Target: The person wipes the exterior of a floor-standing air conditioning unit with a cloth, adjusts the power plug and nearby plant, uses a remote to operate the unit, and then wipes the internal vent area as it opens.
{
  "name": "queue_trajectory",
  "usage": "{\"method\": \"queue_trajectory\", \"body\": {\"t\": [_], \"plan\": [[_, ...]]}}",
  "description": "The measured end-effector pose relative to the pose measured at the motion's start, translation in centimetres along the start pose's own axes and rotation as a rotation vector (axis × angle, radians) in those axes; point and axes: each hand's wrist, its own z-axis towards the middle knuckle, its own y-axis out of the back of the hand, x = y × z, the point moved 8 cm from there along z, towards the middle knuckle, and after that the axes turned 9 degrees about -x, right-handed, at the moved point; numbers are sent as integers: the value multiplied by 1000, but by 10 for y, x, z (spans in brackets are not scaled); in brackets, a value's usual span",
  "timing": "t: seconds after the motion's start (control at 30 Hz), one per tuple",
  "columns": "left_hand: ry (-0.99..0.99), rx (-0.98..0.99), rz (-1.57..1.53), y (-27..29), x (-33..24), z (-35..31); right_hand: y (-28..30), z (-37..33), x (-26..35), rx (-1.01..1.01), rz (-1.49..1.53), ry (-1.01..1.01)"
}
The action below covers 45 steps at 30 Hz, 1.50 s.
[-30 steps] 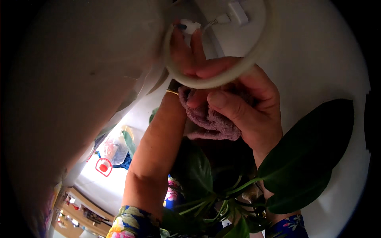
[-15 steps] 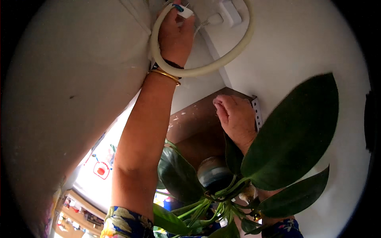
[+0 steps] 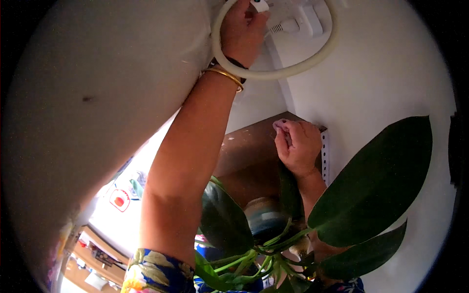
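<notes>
Up at the top, my left hand [image 3: 243, 36] is closed on a white plug [image 3: 259, 5], partly cut off by the picture's edge. A pale hose [image 3: 281, 74] loops around that hand and crosses in front of the wrist. Lower and to the right, my right hand [image 3: 302, 146] is closed on a crumpled pinkish cloth [image 3: 280, 124] at the top of a brown shelf [image 3: 250, 139], near its corner. Large green leaves [image 3: 373, 183] of a plant stand in front of my right forearm and hide part of it.
A corded white plug [image 3: 287, 26] sits beside a white box-like fitting [image 3: 310, 20] on the wall. A pale, smooth surface [image 3: 112, 73] fills the left side. Below the shelf top is a blue-grey rounded pot [image 3: 264, 217]. Wooden shelving [image 3: 100, 259] with small items shows at lower left.
The whole view has shifted, so most things sit farther right. More of the cloth shows between my right fingers. My left hand keeps hold of the white plug.
</notes>
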Motion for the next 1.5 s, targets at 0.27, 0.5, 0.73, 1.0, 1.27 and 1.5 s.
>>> {"method": "queue_trajectory", "body": {"t": [0.27, 0.5, 0.73, 1.0, 1.27, 1.5], "plan": [[-269, 130, 51, -27, -27, 0, 5, 0, -6, 5, -28, 16], [-481, 31, 495, -31, -28, 7, 4, 9, -2, 34, 15, 37], [-466, 42, 465, -34, -8, 12, 2, 11, 0, 34, -4, 4], [-143, 70, 312, -39, 18, -4, -1, -10, -5, 3, 33, -12], [-160, 206, 211, -49, 13, 0, 5, -16, -7, -52, -28, -14], [-527, 214, 491, -60, -4, 8, 4, -14, -7, -40, -26, 3]]}}
